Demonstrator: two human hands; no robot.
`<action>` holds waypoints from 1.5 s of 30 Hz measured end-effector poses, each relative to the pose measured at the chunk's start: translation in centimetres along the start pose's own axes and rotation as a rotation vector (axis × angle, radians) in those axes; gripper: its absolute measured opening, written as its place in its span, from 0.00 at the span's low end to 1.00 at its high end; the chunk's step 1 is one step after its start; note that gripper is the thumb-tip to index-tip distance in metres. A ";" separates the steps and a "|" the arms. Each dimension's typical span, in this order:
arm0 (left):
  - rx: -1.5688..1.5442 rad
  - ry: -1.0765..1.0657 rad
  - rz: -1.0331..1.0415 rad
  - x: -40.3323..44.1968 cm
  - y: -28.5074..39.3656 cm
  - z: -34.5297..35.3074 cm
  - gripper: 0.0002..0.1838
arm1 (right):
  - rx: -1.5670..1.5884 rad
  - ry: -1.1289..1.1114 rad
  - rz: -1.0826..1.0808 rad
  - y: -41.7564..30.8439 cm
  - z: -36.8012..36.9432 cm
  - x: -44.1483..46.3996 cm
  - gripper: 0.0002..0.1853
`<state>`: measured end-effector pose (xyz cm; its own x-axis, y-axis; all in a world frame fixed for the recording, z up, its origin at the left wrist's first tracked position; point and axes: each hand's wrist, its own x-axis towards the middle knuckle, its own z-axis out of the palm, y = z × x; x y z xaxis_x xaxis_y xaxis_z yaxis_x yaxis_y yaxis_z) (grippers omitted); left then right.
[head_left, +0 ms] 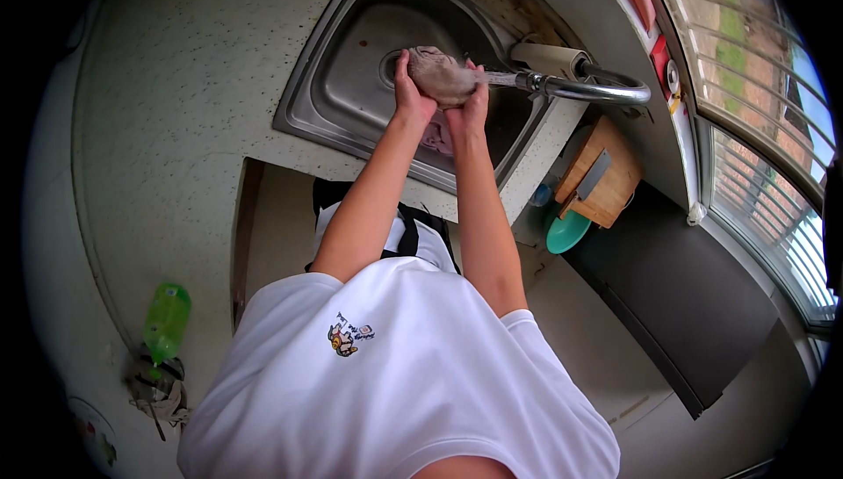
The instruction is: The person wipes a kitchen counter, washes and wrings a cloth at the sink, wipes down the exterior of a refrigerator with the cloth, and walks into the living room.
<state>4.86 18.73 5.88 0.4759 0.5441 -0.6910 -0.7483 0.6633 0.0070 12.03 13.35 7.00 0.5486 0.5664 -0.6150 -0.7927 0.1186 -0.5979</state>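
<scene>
Over the steel sink, a wet, bunched greyish-pink cloth is held between both hands. My left hand grips its left side, fingers curled around it. At its right end, my right hand is closed on the cloth, where water from the faucet runs onto it. A second pink cloth lies in the basin below my wrists, partly hidden by them.
Right of the sink stand a wooden cutting board, a cleaver and a turquoise bowl, near a dark stove cover. A green bottle is on the left counter. Barred windows line the right side.
</scene>
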 end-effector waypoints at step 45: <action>0.641 -0.106 -0.098 0.1 5.0 -4.7 0.21 | -0.003 -0.020 0.109 1.7 -2.0 1.8 0.16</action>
<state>-0.97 19.66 2.45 0.5951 0.4914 -0.6359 -0.2907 0.8693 0.3998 12.17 12.93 3.82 0.4538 0.5918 -0.6662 -0.8465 0.0526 -0.5299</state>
